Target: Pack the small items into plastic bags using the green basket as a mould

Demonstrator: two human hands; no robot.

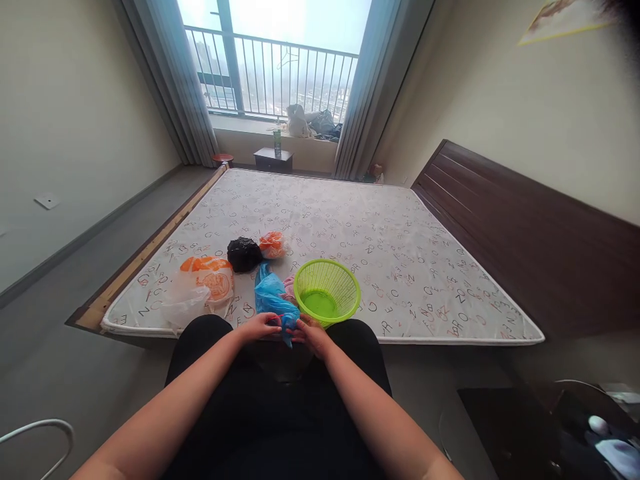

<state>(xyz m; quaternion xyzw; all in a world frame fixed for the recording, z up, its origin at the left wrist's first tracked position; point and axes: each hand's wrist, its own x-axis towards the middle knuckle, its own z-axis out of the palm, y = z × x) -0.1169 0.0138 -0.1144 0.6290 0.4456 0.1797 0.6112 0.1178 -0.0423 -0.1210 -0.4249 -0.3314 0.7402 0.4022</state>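
A blue plastic bag (271,292) lies at the near edge of the mattress, its gathered end drawn toward my lap. My left hand (257,328) is closed on the left side of that end, with a thin pinkish-red strip by its fingertips. From the right, my right hand (314,335) grips the same end, fingers bent around the plastic. Right beside the bag stands a green plastic basket (327,303) with slotted walls. Something pink (289,285), partly hidden, sits between bag and basket.
Behind the blue bag are a crumpled black bag (244,255) and an orange bag (273,245). White-and-orange plastic bags (207,287) lie on the left of the mattress (400,267). A dark headboard (525,240) rises at the right; a small bedside table (273,160) stands beyond.
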